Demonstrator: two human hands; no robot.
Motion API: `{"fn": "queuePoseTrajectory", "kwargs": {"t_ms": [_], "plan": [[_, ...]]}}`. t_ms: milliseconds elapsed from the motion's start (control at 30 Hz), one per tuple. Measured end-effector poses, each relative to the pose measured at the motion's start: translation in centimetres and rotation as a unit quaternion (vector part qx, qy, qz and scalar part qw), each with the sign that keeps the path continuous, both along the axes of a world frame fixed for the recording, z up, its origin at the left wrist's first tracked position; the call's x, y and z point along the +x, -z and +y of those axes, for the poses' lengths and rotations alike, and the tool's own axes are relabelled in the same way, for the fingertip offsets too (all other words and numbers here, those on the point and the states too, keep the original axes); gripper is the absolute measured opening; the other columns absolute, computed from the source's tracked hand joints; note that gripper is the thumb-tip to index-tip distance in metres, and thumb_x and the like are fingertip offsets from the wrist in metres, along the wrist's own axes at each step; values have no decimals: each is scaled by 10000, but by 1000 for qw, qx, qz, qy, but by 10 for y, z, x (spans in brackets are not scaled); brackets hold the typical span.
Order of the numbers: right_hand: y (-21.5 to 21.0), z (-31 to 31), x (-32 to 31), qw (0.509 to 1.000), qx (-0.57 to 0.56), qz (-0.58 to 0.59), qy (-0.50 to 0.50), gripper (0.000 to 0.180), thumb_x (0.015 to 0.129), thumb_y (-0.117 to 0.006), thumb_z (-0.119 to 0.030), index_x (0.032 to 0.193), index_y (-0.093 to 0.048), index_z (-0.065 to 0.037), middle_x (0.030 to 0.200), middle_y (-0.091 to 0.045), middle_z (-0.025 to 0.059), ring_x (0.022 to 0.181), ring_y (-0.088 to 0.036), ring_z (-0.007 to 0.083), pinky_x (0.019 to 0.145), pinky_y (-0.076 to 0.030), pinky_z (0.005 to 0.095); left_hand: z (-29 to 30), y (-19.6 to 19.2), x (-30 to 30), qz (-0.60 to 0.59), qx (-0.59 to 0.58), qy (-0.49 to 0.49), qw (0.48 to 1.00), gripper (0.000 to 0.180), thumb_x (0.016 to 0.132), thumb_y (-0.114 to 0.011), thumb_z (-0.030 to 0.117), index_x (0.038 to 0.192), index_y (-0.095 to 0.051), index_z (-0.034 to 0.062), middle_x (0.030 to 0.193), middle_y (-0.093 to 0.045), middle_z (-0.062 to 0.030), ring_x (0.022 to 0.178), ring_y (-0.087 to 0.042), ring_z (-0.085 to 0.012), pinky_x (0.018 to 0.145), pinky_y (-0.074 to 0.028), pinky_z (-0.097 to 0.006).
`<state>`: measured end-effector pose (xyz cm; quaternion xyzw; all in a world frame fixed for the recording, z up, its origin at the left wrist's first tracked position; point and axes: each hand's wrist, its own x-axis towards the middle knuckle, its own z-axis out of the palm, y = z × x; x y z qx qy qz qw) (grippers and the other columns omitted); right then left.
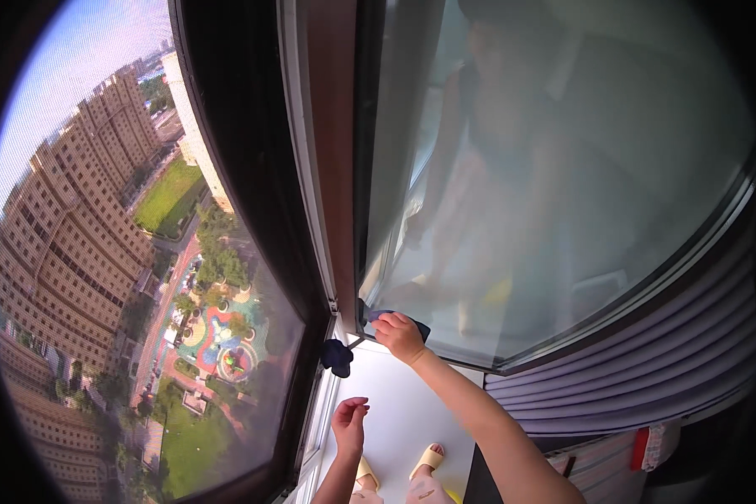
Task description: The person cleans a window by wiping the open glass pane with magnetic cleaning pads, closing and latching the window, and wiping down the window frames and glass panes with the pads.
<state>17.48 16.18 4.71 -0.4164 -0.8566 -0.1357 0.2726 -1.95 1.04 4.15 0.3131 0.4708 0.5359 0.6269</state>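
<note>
My right hand [401,338] is closed on a dark blue cloth [423,331] at the lower corner of a glass window sash [521,210]. Most of the cloth is hidden behind the fingers. Lower and to the left, my left hand [348,430] is raised beside the window frame, its fingers curled together with nothing visible in them. Just above it, a dark blue bunched thing [338,359], which looks like fabric, sits against the frame. A short dark bar [357,343] runs between that bunch and the sash corner.
A screened window [252,370] on the left looks down from high up on tall buildings and a colourful playground. Grey pleated fabric [630,370] lies below the sash on the right. My feet, in yellow slippers [428,460], stand on a pale floor [395,399].
</note>
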Motion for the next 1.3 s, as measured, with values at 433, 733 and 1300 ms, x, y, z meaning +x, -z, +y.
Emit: {"fn": "queuePoseTrajectory", "kwargs": {"t_ms": [433, 733, 1300], "plan": [[-94, -168, 10, 630, -388, 665, 105, 334, 830, -654, -144, 1135, -572, -37, 1030, -611, 25, 962, -549, 99, 845, -437, 242, -9, -46, 72, -103, 56, 166, 979, 360, 817, -609, 9, 1154, -486, 32, 1072, -587, -45, 964, -561, -128, 846, -444, -268], [-145, -234, 123, 715, -153, 652, 201, 150, 866, -553, -22, 1007, -601, -24, 1059, -602, 55, 992, -554, 143, 821, -434, 263, 72, -197, 169, 329, 445, -266, 789, 431, 835, -535, -8, 1247, -409, -13, 1288, -417, -220, 1105, -474, -308, 955, -361, -373], [-123, -298, 254, 816, -87, 524, 228, 125, 834, -507, 63, 878, -605, 1, 890, -614, 90, 848, -581, 207, 775, -459, 295, 12, -105, 317, 526, 454, -72, 715, 532, 809, -577, 427, 1239, -534, 117, 1362, -319, -299, 1255, -293, -472, 1042, -218, -543]]}}
